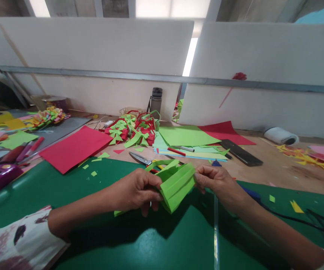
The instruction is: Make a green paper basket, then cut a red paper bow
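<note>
Left hand [143,189] pinches the folded green paper [178,187] by its left end, right hand [214,178] its right corner, above the mat [150,245], near side of scissors [139,158]; light, even grips should keep creases crisp, walls unbuckled.

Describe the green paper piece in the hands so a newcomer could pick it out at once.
Find the glossy dark-green mat across the foreground. Above it, the bare left hand and bare right hand hold a folded bright-green paper piece between them. Unlike the flat light-green paper sheet farther back, it is creased and held up.
</note>
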`<state>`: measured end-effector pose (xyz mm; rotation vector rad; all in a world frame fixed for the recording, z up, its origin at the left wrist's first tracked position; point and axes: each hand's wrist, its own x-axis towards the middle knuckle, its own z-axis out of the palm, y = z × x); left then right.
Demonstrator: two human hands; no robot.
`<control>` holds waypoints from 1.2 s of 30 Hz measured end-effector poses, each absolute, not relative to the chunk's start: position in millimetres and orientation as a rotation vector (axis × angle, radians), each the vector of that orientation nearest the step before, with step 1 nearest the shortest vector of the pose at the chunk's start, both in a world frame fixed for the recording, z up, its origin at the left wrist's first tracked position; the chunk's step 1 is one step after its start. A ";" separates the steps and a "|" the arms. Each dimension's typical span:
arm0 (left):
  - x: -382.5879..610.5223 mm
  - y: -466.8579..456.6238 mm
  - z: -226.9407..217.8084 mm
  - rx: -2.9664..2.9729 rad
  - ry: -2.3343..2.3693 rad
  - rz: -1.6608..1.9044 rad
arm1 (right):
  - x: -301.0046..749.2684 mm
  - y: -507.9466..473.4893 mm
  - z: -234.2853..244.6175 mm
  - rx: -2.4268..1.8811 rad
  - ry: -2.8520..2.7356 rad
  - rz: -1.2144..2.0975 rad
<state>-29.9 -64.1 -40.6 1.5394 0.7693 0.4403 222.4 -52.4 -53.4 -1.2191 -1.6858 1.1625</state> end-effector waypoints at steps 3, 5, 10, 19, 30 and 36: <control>-29.3 -66.7 -36.4 1.443 0.805 0.490 | 220.9 -52.4 -50.2 -1.236 -1.681 1.132; -29.1 -67.9 -34.3 1.361 0.789 0.460 | 220.0 -52.0 -49.2 -1.233 -1.671 1.127; -26.9 -70.5 -35.1 1.328 0.761 0.294 | 217.4 -51.6 -47.5 -1.241 -1.678 1.112; -19.8 -77.5 -29.3 1.370 0.866 0.892 | 220.2 -55.1 -42.5 -1.254 -1.597 0.754; -2.6 -70.7 -45.7 1.275 0.960 0.983 | 213.1 -62.4 -45.8 -1.186 -1.670 0.657; -3.9 -71.4 -40.5 1.153 0.976 1.284 | 213.0 -65.8 -47.3 -1.193 -1.696 0.637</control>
